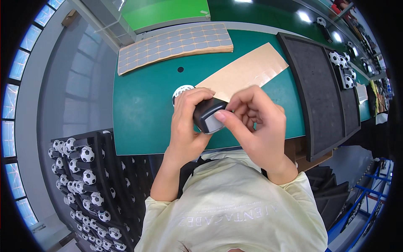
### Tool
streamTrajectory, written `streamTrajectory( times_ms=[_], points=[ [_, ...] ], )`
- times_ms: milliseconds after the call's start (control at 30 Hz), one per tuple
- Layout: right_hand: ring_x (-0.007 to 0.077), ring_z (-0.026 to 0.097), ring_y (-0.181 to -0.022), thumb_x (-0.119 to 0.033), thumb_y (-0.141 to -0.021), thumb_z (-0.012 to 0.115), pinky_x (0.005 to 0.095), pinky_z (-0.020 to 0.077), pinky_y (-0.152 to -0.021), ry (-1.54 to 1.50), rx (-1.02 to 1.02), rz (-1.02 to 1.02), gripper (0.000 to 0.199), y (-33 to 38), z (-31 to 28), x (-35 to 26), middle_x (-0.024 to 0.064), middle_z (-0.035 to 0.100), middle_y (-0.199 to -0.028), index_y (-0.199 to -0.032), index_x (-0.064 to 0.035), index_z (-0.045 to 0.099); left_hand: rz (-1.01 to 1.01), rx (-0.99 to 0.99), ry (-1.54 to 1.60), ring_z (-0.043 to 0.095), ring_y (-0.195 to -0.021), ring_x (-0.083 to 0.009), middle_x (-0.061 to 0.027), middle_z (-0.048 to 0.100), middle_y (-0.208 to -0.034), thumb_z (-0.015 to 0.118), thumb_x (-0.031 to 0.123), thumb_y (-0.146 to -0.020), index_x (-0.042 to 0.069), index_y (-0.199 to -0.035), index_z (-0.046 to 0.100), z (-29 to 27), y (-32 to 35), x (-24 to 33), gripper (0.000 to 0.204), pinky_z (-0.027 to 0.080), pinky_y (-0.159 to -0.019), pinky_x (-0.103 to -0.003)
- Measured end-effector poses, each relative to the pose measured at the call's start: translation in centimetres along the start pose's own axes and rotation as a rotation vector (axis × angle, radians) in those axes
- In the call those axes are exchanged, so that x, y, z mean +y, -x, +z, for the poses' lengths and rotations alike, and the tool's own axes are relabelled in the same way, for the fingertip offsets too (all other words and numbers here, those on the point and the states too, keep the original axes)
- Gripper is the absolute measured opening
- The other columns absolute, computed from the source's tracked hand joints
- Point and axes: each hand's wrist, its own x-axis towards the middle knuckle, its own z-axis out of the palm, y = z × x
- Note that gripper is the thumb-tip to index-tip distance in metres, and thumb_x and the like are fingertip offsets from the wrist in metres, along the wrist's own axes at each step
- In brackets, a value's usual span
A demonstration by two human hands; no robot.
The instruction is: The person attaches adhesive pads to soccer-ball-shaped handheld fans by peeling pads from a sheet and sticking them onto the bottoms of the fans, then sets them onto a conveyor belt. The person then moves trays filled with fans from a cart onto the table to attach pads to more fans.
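Note:
My left hand point(185, 119) is wrapped round a black block point(203, 109) with rounded corners, held tilted above the table. A light grey pad point(213, 124) covers the block's end that faces me. My right hand point(264, 126) has its fingers curled in, with thumb and forefinger pinched at the pad's upper right edge. Just past my left fingers shows a black-and-white football point(183, 90); my hand hides whether it joins the block.
On the green table point(142, 122) lie a stack of sheets with grey pads point(176, 44), a tan backing sheet point(249, 69) and a black disc point(180, 69). A black tray point(317, 84) stands at the right. A rack of football pieces point(88, 176) is at the lower left.

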Motion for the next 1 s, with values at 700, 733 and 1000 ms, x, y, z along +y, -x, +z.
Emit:
streamTrajectory(
  times_ms=[700, 733, 1000],
  points=[
    [0.0087, 0.051, -0.048, -0.031, -0.09, 0.051, 0.0181, 0.0355, -0.038, -0.873, -0.158, 0.9, 0.031, -1.9, -11.4, 6.3, 0.0142, 0.062, -0.075, -0.101, -0.0015, 0.054, 0.192, -0.195, -0.399, 0.039, -0.119, -0.0379, -0.0201, 0.041, -0.128, 0.07, 0.032, -0.071, 0.004, -0.136, 0.026, 7.2, -3.4, 4.2, 0.084, 0.017, -0.103, -0.057],
    [0.0083, 0.049, -0.048, -0.03, -0.09, 0.049, 0.0183, 0.0356, -0.039, -0.922, -0.079, 0.913, 0.032, -2.4, -12.0, 6.7, 0.0165, 0.063, -0.079, -0.104, -0.0009, 0.054, 0.159, -0.237, -0.498, 0.032, -0.125, -0.0373, -0.0211, 0.035, -0.133, 0.068, 0.034, -0.074, 0.005, -0.137, 0.027, 7.0, -2.7, 4.0, 0.081, 0.013, -0.104, -0.06],
    [0.0146, 0.052, -0.057, -0.02, -0.083, 0.059, 0.0255, 0.0458, -0.053, -0.718, 0.526, 0.57, 0.03, -22.6, -19.5, 18.0, 0.01, 0.057, -0.076, -0.106, -0.0011, 0.056, -0.093, -0.415, -0.837, 0.03, -0.13, -0.0342, -0.016, 0.037, -0.137, 0.063, 0.027, -0.079, 0.006, -0.127, 0.047, 9.4, -0.6, 4.8, 0.055, 0.013, -0.107, -0.056]
  ],
)
